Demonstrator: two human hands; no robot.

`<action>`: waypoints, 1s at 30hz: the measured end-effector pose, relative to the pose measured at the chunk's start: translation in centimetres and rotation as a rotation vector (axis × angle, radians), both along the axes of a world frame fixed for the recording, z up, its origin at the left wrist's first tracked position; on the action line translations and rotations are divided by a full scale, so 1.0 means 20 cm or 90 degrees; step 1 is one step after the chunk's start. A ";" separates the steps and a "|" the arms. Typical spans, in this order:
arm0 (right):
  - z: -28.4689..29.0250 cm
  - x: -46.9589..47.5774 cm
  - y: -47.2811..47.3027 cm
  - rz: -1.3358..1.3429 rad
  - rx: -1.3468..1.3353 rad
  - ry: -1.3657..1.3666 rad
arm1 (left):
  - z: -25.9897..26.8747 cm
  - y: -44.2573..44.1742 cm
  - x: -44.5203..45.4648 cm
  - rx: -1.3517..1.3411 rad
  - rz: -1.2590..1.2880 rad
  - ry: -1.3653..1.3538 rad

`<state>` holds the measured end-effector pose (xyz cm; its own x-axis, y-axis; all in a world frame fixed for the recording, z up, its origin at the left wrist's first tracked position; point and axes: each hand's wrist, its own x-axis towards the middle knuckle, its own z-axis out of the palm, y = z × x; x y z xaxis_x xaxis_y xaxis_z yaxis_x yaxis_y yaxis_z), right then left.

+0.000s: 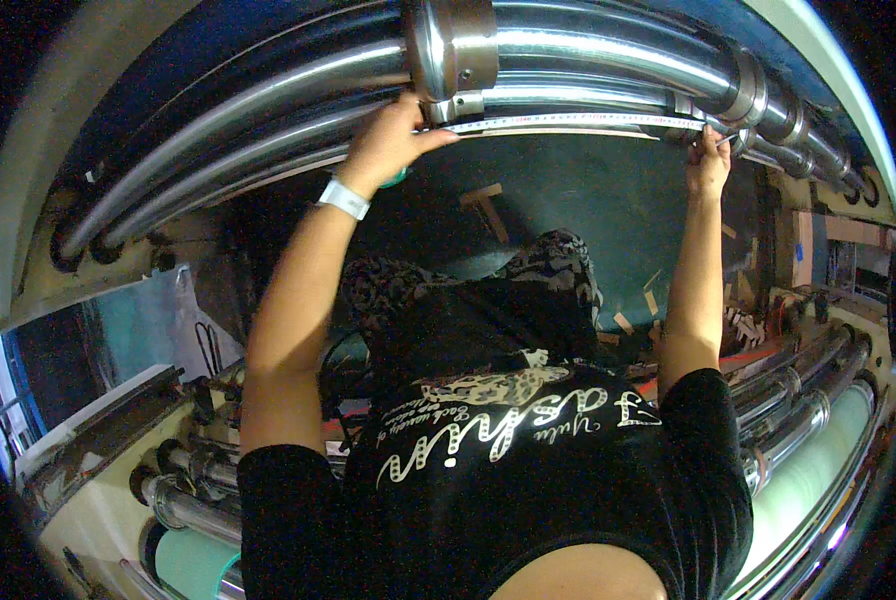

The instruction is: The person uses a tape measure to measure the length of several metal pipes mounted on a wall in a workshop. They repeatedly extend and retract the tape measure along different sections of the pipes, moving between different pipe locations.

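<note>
A white tape measure blade [568,118] stretches across the front of polished metal shafts, between my two hands. My left hand [399,139] is at its left end, thumb laid along the blade beside a metal collar [459,105]; a green object [395,178], partly hidden, shows under the palm. My right hand [709,159] pinches the right end of the blade near another collar on the lower shaft. A thin metal piece [727,138] sticks out by those fingers. A large metal collar [454,52] sits on the upper shaft [605,56] above the blade.
Machine side frames [32,281] bear the shaft ends. Cardboard pieces [485,206] lie on the dark green floor [538,172]. Behind me are more metal rollers [800,420] and a pale green roller [815,472]. Red cables or strips [763,360] run near the lower right machinery.
</note>
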<state>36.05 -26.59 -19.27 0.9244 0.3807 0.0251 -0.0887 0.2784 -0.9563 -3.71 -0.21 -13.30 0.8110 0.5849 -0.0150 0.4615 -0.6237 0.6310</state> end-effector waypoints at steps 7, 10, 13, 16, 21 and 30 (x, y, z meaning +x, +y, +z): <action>0.08 -0.09 0.06 -0.032 -0.013 0.009 | -0.02 0.17 -0.06 -0.234 -0.064 -0.066; 0.08 -0.07 0.05 -0.020 -0.020 0.001 | -0.02 0.19 -0.05 -0.184 -0.090 -0.014; 0.11 -0.11 0.06 -0.035 -0.026 0.007 | 0.05 0.16 -0.04 -0.163 -0.077 0.032; 0.11 -0.11 0.06 -0.034 -0.020 0.014 | -0.01 0.18 -0.04 -0.175 -0.060 0.020; 0.08 -0.08 0.04 -0.004 -0.008 0.011 | -0.02 0.18 -0.05 -0.187 -0.044 0.038; 0.06 -0.05 0.02 0.011 -0.035 0.001 | 0.04 0.16 -0.04 -0.179 -0.036 0.065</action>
<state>35.03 -26.19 -18.01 0.9180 0.3966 0.0021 -0.0947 0.2242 -0.9699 -4.50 2.91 -12.43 0.8278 0.5006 -0.2534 0.5013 -0.4572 0.7346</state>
